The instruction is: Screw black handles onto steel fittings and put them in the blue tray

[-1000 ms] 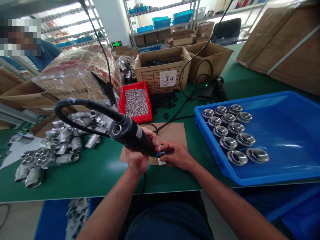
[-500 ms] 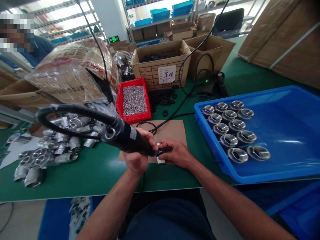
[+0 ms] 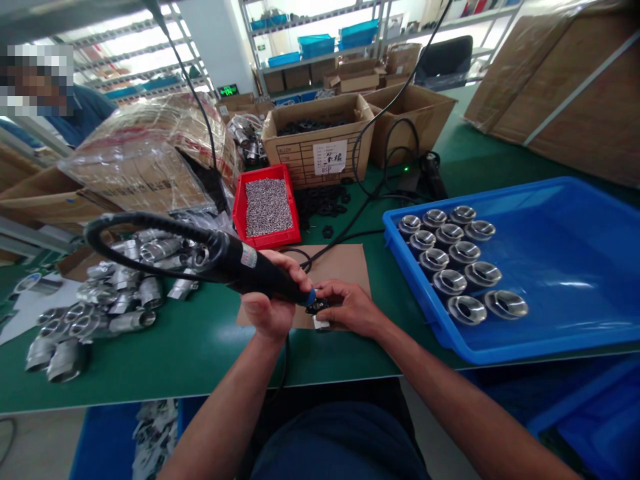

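- Black, chunky, cylindrical power tool [image 3: 235, 261] tilted across the middle of the shot, with a thick cable [image 3: 133, 218] looping off its back end and a blue collar [image 3: 311, 297] down at the working end.
- Left hand [image 3: 277, 317] has that tool gripped, palm under it and fingers wrapped over the barrel near the front.
- Right hand [image 3: 353, 308] is pinching a small dark part [image 3: 316, 307] between thumb and fingers, right at the tool's nose. Honestly it's tiny and half covered by fingers, so I can't swear whether the tip is actually touching it.
- There's a little white block [image 3: 321, 323] just below that part, near the right thumb.
- All of this sits over a brown cardboard sheet [image 3: 345, 261] on a green bench [image 3: 200, 347].
- Red bin [image 3: 274, 239] behind the tool, full of small shiny metal bits [image 3: 269, 207].
- Loose black pieces [image 3: 323, 201] are scattered beside the bin, in front of a labelled carton [image 3: 295, 157] with more dark stuff inside.
- Big blue tray [image 3: 560, 257] on the right, with a dozen shiny metal fittings [image 3: 464, 252] grouped at its left side.
- Messy heap of silver fittings [image 3: 125, 279] over on the left.
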`<state>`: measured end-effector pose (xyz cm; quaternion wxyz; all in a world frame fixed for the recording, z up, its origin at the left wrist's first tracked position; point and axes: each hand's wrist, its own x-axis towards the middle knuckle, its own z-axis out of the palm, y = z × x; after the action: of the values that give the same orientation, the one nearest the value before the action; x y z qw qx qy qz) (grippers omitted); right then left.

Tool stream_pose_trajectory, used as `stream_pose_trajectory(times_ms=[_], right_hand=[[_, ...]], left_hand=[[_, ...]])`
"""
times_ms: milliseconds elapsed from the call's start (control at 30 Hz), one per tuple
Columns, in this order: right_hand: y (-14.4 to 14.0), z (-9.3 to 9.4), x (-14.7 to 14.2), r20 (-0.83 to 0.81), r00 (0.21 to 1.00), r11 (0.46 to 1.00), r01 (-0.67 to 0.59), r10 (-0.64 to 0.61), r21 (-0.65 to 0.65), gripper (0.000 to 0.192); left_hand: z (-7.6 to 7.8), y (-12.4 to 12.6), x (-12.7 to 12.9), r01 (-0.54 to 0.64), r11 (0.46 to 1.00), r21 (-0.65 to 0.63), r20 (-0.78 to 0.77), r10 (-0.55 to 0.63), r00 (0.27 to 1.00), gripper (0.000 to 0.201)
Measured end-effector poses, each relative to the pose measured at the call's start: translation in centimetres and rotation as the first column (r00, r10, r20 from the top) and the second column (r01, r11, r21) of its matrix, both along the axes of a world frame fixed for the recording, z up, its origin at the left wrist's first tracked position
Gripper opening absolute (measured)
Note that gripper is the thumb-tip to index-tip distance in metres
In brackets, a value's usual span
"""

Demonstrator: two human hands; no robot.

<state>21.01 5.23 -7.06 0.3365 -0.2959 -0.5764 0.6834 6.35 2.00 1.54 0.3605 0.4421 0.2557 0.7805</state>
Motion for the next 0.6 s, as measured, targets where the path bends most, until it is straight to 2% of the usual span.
stream_pose_trajectory(times_ms=[333, 600], right_hand=[[0.28, 0.34, -0.06, 0.013, 0.999, 0.995, -0.033, 0.032, 0.089, 0.031], [0.41, 0.48, 0.01, 0.058, 0.997, 0.997, -0.046, 0.043, 0.064, 0.033]], left_hand=[[-0.33, 0.23, 0.23, 0.033, 0.999, 0.025, -0.069, -0.031, 0.997, 0.064], [-0.94, 0.4, 0.33, -0.033, 0.999, -0.003, -0.038, 0.033, 0.999, 0.067]])
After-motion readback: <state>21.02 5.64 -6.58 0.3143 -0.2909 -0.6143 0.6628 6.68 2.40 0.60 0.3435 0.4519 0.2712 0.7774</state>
